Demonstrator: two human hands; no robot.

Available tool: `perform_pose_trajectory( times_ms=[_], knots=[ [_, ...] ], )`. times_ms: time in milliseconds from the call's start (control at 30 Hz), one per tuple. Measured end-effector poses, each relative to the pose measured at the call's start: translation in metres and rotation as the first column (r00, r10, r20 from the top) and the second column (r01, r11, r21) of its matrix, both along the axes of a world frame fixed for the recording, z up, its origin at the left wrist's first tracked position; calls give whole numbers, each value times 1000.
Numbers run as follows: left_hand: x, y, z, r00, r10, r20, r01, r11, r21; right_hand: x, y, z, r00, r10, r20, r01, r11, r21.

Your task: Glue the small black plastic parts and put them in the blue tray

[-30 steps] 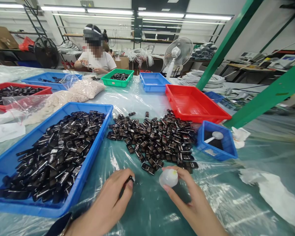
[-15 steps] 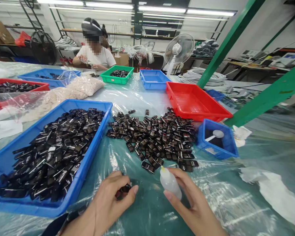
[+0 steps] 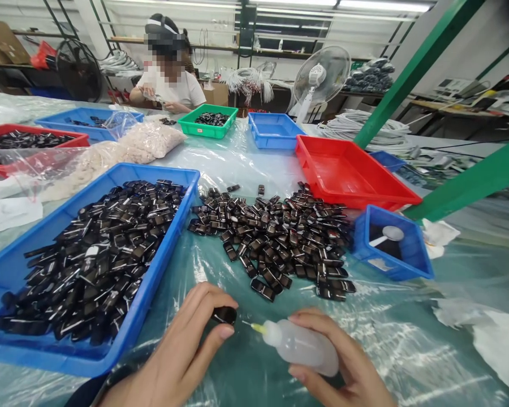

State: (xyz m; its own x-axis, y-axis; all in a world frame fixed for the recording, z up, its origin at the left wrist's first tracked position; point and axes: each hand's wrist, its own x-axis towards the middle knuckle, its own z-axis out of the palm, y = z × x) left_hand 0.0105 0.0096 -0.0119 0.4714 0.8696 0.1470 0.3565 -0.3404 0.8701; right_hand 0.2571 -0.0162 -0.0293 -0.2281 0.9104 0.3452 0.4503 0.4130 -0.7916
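Between the thumb and fingers of my left hand is a small glossy black plastic part, its end sticking out toward the right. My right hand grips a translucent white squeeze bottle tipped on its side. The bottle's thin needle tip with a yellow base points left at the black part, a small gap apart. Just beyond both hands lies a loose pile of similar black parts on the plastic-covered table.
On the left stands a blue tray full of black parts. To the right are a red tray and a small blue bin holding a white scoop. A green post slants at right. A co-worker sits across the table.
The squeeze bottle has swung from nearly upright to lying sideways, its tip now toward the left hand. The black part has turned and shows more clearly between the left fingers.
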Motion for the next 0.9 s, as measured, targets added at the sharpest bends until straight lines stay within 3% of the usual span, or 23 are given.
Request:
perform_pose_trajectory(
  times_ms=[333, 467, 700, 900],
  knots=[
    [1, -2, -2, 997, -71, -29, 73, 994, 82, -2, -1, 4, 998, 53, 31, -53, 999, -5],
    [-1, -2, -3, 993, -106, -53, 111, 988, 110, 0, -4, 4, 995, 26, 97, -21, 999, -49],
    [-3, -1, -2, 987, -147, -58, 151, 986, 69, 3, -6, 9, 968, 44, 247, -27, 997, -75],
    [-3, -3, 2, 985, -147, -89, 151, 988, 41, 4, -5, 11, 960, 44, 275, -32, 998, -48]
  ],
)
